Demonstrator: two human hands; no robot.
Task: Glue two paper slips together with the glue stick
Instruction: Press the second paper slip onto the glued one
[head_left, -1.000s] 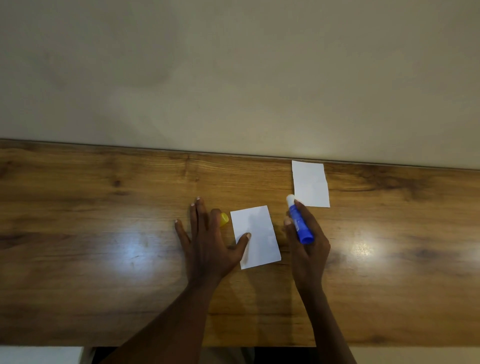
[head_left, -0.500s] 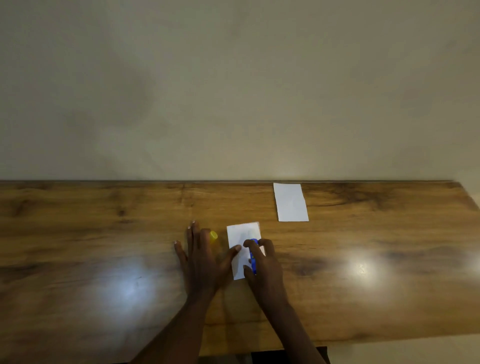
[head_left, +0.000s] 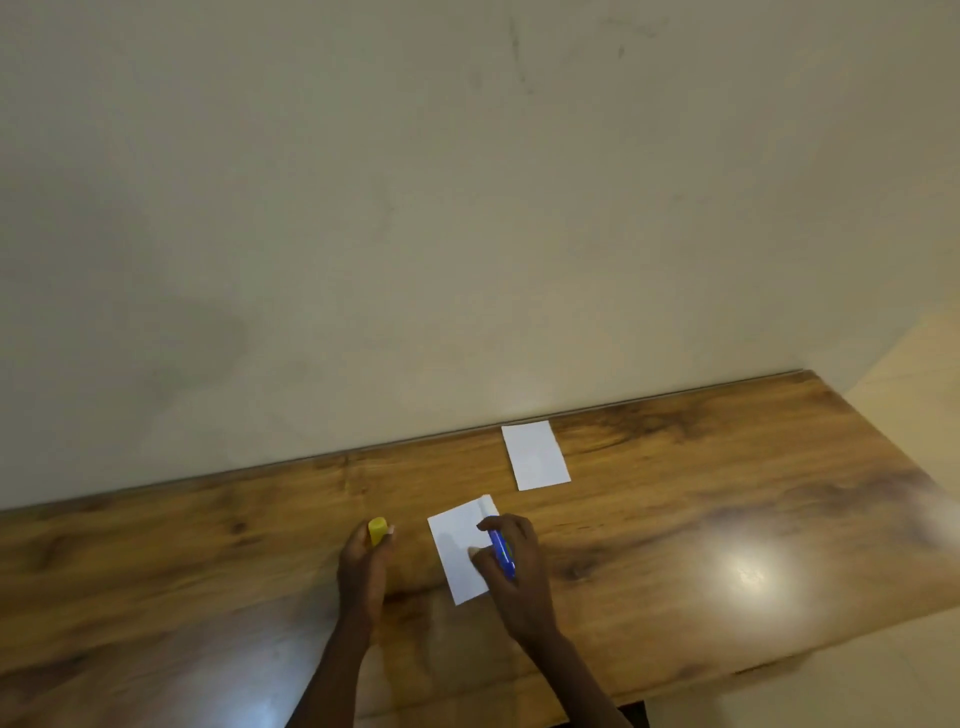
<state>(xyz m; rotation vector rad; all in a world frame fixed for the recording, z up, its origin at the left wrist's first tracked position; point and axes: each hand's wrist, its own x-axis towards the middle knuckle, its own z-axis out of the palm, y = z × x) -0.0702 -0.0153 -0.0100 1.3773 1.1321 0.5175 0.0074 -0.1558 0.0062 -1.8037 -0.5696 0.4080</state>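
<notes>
The right hand (head_left: 511, 564) grips the blue glue stick (head_left: 503, 553), angled down onto the near paper slip (head_left: 457, 551) lying on the wooden tabletop (head_left: 727, 493). The left hand (head_left: 363, 569) pinches the yellow cap (head_left: 377, 530) beside it. The second paper slip (head_left: 535, 455) lies farther back near the wall.

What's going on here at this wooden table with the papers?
A person is gluing paper slips. The right hand holds a blue glue stick over the near paper slip on the wooden table; whether its tip touches the paper is unclear. The left hand, off the paper, holds the yellow cap. The far paper slip lies apart near the wall, so the two are not yet joined.
</notes>
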